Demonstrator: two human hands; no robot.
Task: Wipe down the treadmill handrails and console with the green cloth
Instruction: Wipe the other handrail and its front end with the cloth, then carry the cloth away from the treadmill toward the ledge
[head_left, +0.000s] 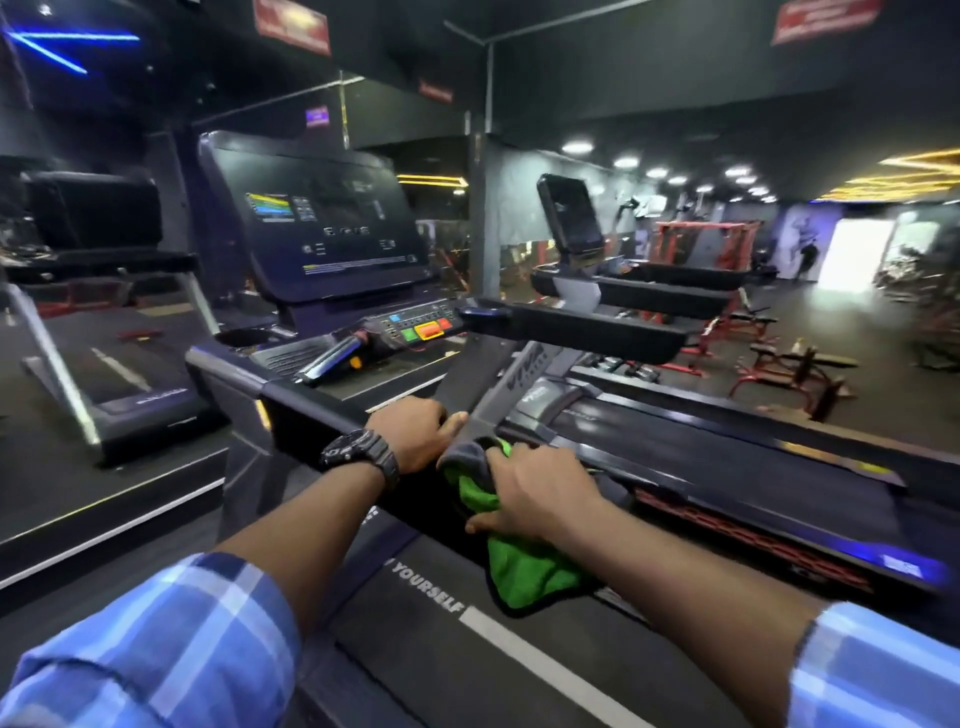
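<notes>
A black treadmill handrail (311, 410) runs from the left toward the middle of the view. My left hand (415, 434), with a black watch on its wrist, is wrapped over this rail. Just right of it, my right hand (535, 493) presses the green cloth (524, 566) onto the end of the same rail; part of the cloth hangs down below my palm. Beyond the hands stands the console (317, 228) with a dark screen, and below it a button panel (415, 327) with green, orange and red keys. The far handrail (587, 325) stretches right from the panel.
The treadmill belt (467, 649) with a white stripe lies under my arms. A second treadmill (727, 457) stands close on the right, another (104, 364) on the left. Red weight benches (779, 364) and racks fill the gym floor at the far right.
</notes>
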